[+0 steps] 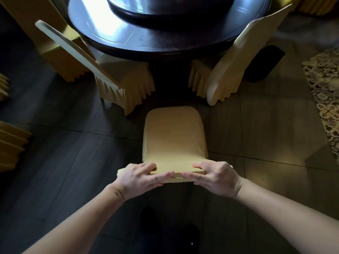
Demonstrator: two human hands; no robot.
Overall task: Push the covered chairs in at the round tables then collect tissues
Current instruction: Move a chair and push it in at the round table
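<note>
chair (174, 138) centre frame, seat pointing 12 o'clock at round table (128, 39), long axis 6–12, not yet under it | L hand (137, 178) + R hand (216, 177) both clamped on backrest top edge, thumbs near side | 2 chairs tucked at 10 & 2

Yellow chair cover (174, 138); dark brown table (146, 44); patterned rug (324, 99).

A patterned rug (326, 99) lies on tiled floor (266, 129).
</note>
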